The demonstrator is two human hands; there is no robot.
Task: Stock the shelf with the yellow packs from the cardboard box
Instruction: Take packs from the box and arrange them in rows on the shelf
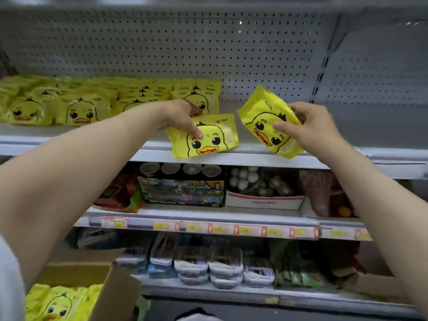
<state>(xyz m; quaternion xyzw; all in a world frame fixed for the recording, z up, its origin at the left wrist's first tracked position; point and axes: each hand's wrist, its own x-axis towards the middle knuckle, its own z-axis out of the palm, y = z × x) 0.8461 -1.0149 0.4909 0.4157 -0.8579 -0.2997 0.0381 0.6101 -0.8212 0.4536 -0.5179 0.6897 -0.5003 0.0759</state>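
This is the putting-on step. At the left end of the grey metal shelf (pixel 250 158) stand the yellow duck-face packs already stocked (pixel 81 112). Next to them the left hand (pixel 183 117) pinches one yellow pack (pixel 208 140), thumb in front, at the shelf's front edge. The right hand (pixel 308 126) grips another tilted yellow pack (pixel 264 121), its low corner by the front edge. I think both packs must next go back and stand up beside the row. Count: two hands, two held packs, one brown cardboard box (pixel 115 295) low on the left with more packs (pixel 58 302), and about four duck faces in the row; the rest are too blurry.
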